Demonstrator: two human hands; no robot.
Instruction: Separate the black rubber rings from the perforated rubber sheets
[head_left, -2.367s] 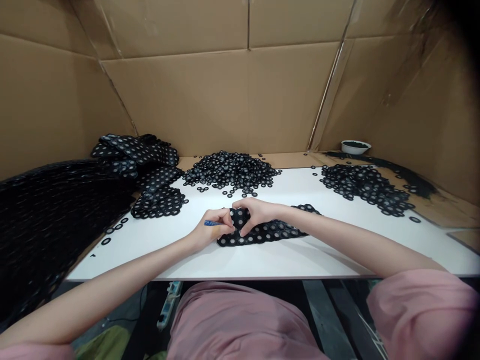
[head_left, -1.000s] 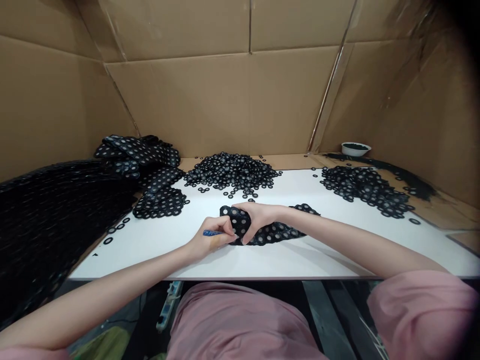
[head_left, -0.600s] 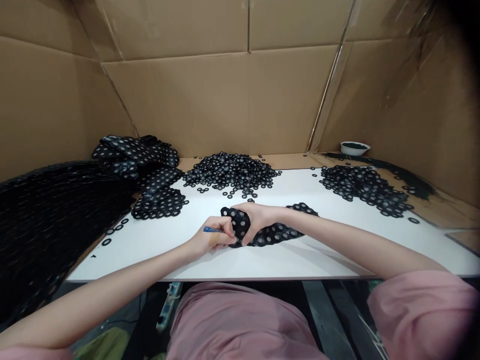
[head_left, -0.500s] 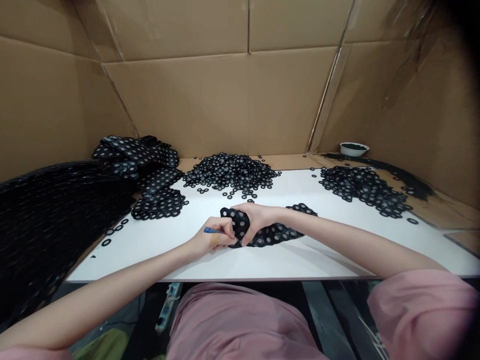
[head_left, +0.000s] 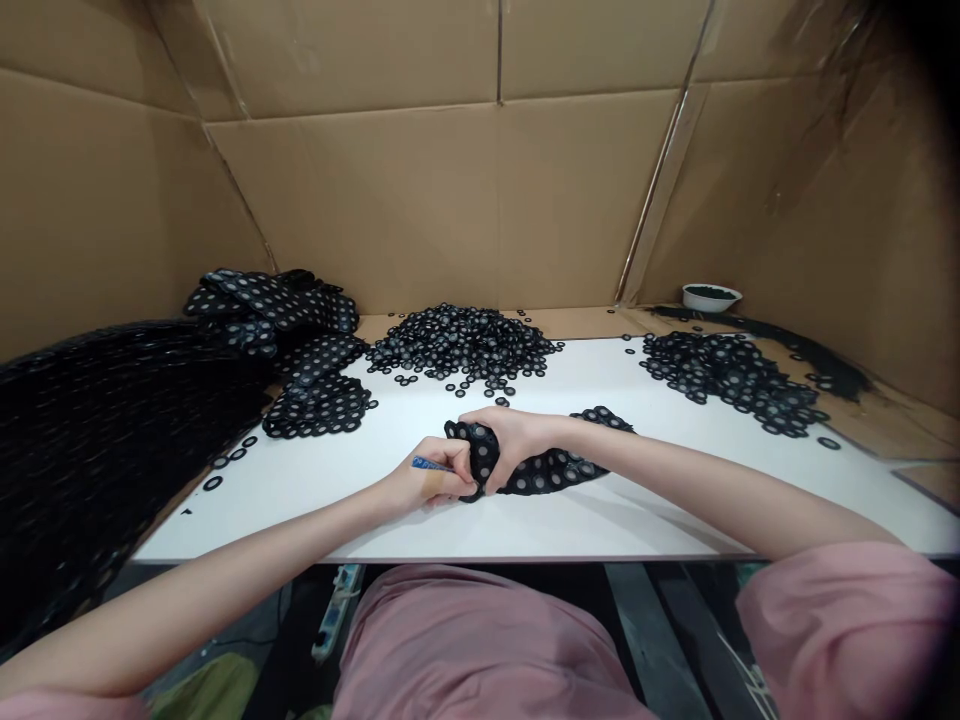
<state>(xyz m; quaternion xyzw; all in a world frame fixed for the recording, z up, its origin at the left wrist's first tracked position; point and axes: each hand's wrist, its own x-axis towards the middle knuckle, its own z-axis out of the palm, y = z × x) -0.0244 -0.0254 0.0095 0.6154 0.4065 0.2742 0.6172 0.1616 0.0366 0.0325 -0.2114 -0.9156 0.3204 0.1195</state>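
Compared with the earliest frame, the left end of the dotted black strip (head_left: 547, 474) is now curling up between the hands instead of lying spread, and the left hand (head_left: 409, 485) is sitting slightly farther right. The strip is lying across the middle of the white worktop (head_left: 285, 515), partly hidden beneath the right forearm. The left hand is pinching a slim blue tool (head_left: 427, 464), its tip hidden at the curled edge, so the step in hand appears to be close work there. The right hand (head_left: 517, 435) is arching over the strip, thumb and fingers bending around the bunched end and pressing it narrow. Any further work at this edge would be calling for that fold staying steady. Both wrists are angling inward, forearms reaching in from either side. Beyond, a pile of loose rings (head_left: 461, 345) is resting near the cardboard wall (head_left: 375, 200).
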